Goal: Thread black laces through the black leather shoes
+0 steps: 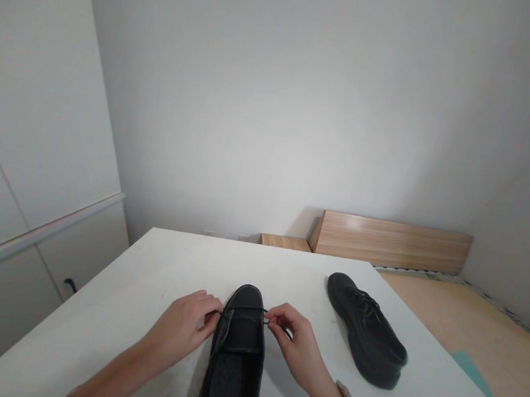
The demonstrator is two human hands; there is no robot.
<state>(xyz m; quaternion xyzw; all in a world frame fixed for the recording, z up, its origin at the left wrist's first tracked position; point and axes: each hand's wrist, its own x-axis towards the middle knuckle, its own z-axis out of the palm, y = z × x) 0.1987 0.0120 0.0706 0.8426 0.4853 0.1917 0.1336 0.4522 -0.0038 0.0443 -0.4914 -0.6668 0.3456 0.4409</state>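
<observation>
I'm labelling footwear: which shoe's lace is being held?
The centre shoe: the left hand and right hand hold its lace; the other lace-up shoe, at right, is untouched.

Soft muted light, wall (297, 110) brightest mid-frame, faint shadows on table (176, 256), stretched edges

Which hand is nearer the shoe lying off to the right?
Right. The right hand is just left of that shoe; the left hand is farther off, beyond the middle shoe.
</observation>
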